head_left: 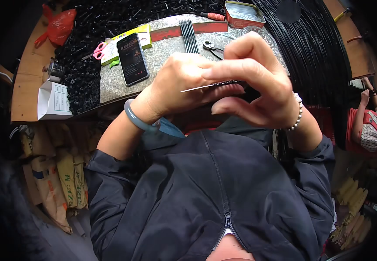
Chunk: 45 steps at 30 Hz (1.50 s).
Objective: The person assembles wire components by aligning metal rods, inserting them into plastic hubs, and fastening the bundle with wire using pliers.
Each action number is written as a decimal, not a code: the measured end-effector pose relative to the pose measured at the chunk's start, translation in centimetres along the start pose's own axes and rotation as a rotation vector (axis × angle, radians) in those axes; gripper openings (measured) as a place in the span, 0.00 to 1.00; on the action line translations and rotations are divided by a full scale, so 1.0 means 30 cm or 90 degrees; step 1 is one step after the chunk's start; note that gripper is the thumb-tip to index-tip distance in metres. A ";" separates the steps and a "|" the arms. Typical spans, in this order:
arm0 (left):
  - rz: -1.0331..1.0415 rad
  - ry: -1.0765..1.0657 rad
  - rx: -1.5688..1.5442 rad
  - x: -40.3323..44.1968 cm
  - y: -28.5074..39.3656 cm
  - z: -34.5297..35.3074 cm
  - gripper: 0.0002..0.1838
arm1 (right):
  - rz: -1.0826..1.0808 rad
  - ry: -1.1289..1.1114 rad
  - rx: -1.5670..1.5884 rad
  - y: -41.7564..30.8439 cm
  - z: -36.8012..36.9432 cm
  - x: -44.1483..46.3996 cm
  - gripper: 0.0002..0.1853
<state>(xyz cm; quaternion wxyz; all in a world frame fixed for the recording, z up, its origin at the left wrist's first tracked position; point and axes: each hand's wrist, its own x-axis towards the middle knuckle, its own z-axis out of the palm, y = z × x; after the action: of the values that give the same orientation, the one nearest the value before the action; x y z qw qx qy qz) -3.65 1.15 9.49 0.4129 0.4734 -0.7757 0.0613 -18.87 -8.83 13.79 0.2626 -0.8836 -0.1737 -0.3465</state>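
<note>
My left hand is closed, its thumb under a thin needle. The bright tip of the needle points left, across the back of this hand. Small dark beads sit along its right part, between my hands. My right hand curls over from the right, its index finger against my left hand and its thumb apart below. What its bent fingers hold, if anything, is hidden. Beyond my hands, pliers and a row of dark thin rods lie on the grey work surface.
A phone leans on a yellow box beside pink scissors. Loose black parts and long black strands surround the work surface. A red tin stands behind. Another person's arm shows at right.
</note>
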 end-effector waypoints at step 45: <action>-0.026 -0.164 0.517 0.009 0.389 -0.028 0.28 | 0.334 0.349 0.624 0.034 0.352 -0.432 0.08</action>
<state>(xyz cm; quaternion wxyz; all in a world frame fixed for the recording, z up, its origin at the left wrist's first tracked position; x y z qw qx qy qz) -12.37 7.73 13.67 0.0935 0.6168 -0.7241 0.2939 -21.94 -5.10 -2.26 0.7492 -0.5525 -0.0155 -0.3649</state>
